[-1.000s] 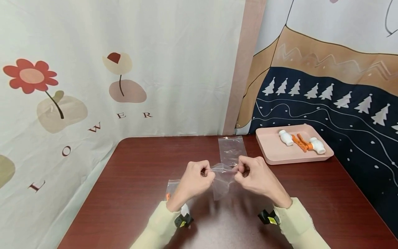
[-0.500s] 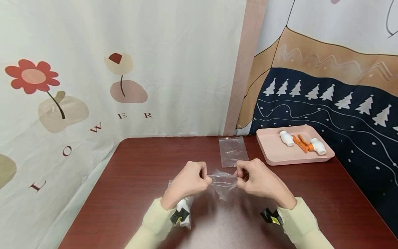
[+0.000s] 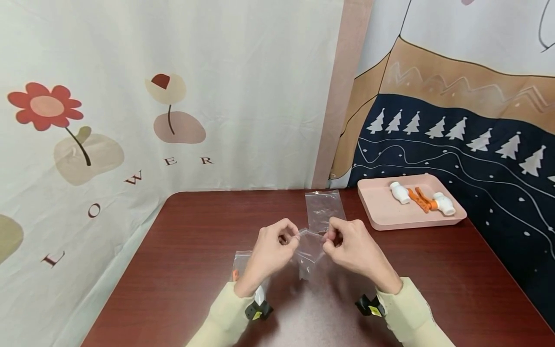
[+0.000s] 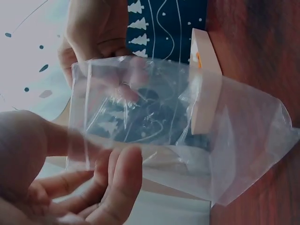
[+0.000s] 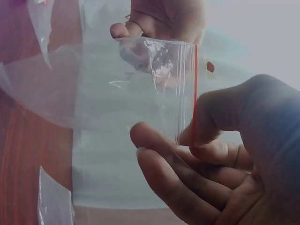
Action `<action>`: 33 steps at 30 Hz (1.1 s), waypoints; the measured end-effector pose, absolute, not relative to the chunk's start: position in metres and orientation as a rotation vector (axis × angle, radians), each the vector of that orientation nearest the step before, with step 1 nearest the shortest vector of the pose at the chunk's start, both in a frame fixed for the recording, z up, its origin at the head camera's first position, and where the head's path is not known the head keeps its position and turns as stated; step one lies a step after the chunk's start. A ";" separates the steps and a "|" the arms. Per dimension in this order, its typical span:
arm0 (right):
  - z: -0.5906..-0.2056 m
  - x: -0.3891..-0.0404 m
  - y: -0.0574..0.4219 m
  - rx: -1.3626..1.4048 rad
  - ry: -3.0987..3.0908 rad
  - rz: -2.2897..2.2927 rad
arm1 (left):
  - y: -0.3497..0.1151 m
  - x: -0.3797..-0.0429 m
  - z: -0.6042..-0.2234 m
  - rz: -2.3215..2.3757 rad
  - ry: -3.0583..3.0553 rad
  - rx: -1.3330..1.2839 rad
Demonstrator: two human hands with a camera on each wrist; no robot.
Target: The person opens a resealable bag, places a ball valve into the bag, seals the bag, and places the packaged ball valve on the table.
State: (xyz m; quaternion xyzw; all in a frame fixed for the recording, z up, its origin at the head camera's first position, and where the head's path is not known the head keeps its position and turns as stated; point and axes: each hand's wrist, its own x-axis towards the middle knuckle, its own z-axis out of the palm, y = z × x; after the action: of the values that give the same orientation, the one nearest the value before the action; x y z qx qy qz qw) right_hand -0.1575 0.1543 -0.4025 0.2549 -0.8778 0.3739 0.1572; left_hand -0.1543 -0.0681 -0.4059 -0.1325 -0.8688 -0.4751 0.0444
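A clear zip bag [image 3: 310, 248] hangs between my two hands above the table, its lower part drooping. My left hand [image 3: 273, 248] pinches one end of its top edge between thumb and finger. At the other end, my right hand [image 3: 357, 246] pinches the same edge. A red line runs along the top of the zip bag [image 5: 154, 84] in the right wrist view. No object shows inside this bag. Beneath my left wrist lies a second zip bag [image 3: 241, 261] with something white and orange in it, partly hidden by the forearm.
At the back right, a pink tray [image 3: 377, 217] holds two white ball valves, a left one [image 3: 399, 193] and a right one [image 3: 444, 204], with orange handles. Another flat zip bag [image 3: 324, 207] lies behind my hands. A curtain [image 3: 260, 96] hangs behind the brown table [image 3: 208, 221].
Both hands have turned and come slightly closer together, and the stretched bag edge has slackened. Half a second ago the second bag under my left wrist showed more of its white content.
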 end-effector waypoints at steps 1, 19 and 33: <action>-0.402 -0.158 0.155 0.718 -2.513 1.074 | -0.069 -0.154 -0.406 -1.488 -2.654 -0.434; -0.398 -0.161 0.167 0.712 -2.537 1.164 | -0.096 -0.169 -0.406 -1.863 -2.756 -0.900; -0.404 -0.165 0.171 0.690 -2.616 1.380 | -0.082 -0.167 -0.416 -2.158 -2.540 -0.665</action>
State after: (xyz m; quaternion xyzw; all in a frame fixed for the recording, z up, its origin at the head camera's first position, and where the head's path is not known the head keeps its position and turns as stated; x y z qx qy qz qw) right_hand -0.1648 0.1707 -0.4035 0.2271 -0.8601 0.4538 0.0524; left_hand -0.1668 -0.0823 -0.4160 -0.1942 -0.7412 -0.6297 -0.1280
